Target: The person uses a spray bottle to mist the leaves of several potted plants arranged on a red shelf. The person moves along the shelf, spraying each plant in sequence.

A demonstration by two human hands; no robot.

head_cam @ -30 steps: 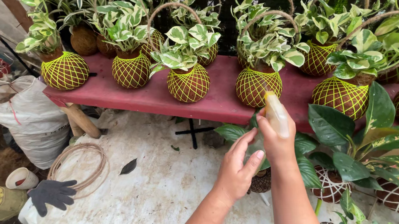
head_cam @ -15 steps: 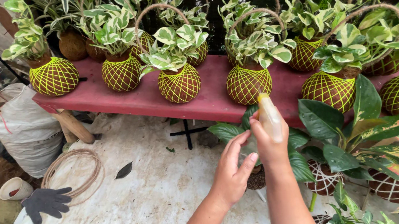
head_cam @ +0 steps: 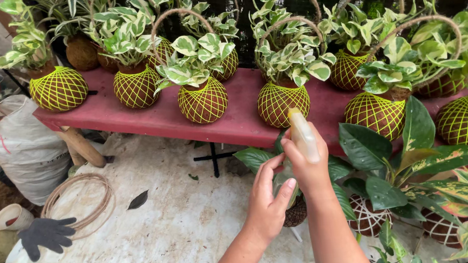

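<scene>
A long red bench [head_cam: 144, 115] runs across the back, crowded with round moss-ball plants wrapped in yellow-green netting, their green-and-white leaves spilling over. Dark fencing and foliage close off the space behind it.

In front of the bench, the person's right hand [head_cam: 308, 167] is raised and wrapped tight around a pale spray bottle [head_cam: 303, 135], its nozzle end pointing toward the netted ball [head_cam: 278, 103] just beyond it on the bench. The left hand [head_cam: 268, 195] sits right beside it, fingers loosely curled and touching a green leaf [head_cam: 257, 158] of the plant [head_cam: 296, 209] below the hands; whether it actually pinches the leaf, I cannot tell.

To the right, broad dark-leaved plants [head_cam: 401, 159] in white-netted balls stand low and close together.

The work surface [head_cam: 169, 233] under the hands is a stained, whitish sheet. On its left side lie a coil of brown twine [head_cam: 80, 202], a single dark leaf [head_cam: 138, 200], and a dark glove [head_cam: 46, 235] at the edge. A full white sack [head_cam: 18, 144] leans further left.
</scene>
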